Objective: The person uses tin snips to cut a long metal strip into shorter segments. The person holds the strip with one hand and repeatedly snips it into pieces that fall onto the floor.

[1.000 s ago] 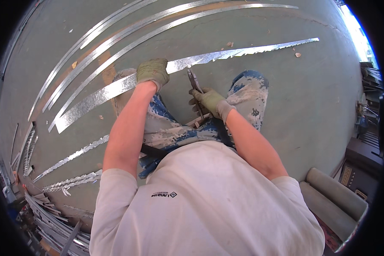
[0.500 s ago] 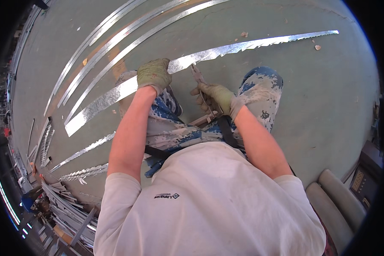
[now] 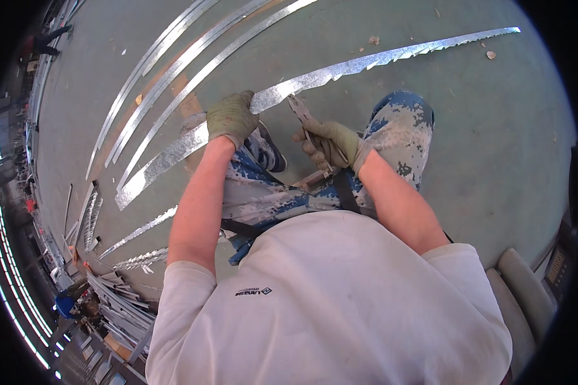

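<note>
A long, shiny sheet-metal strip (image 3: pixel 308 78) lies across in front of me, slanting up to the right. Its right part has a toothed near edge with small bent tabs. My gloved left hand (image 3: pixel 230 120) is closed around the strip left of its middle, above my left knee. In my gloved right hand (image 3: pixel 332 142) is a pair of metal pliers (image 3: pixel 300 110), their jaws at the strip's near edge just right of my left hand. Whether the jaws grip the metal is too small to tell. Fingers partly hide the handles, which point back toward my lap.
Several plain metal strips (image 3: pixel 173 112) lie on the green floor (image 3: pixel 494 141) at the far left. Notched strips (image 3: pixel 141 228) lie near my left side. Beyond are piled metal profiles (image 3: pixel 119 301) and a person (image 3: pixel 64 305). Grey cushions (image 3: pixel 520 289) stand at my right.
The whole view has shifted slightly, and the strip's right end sits a little higher. Both hands keep their holds, with the pliers still at the near edge.
</note>
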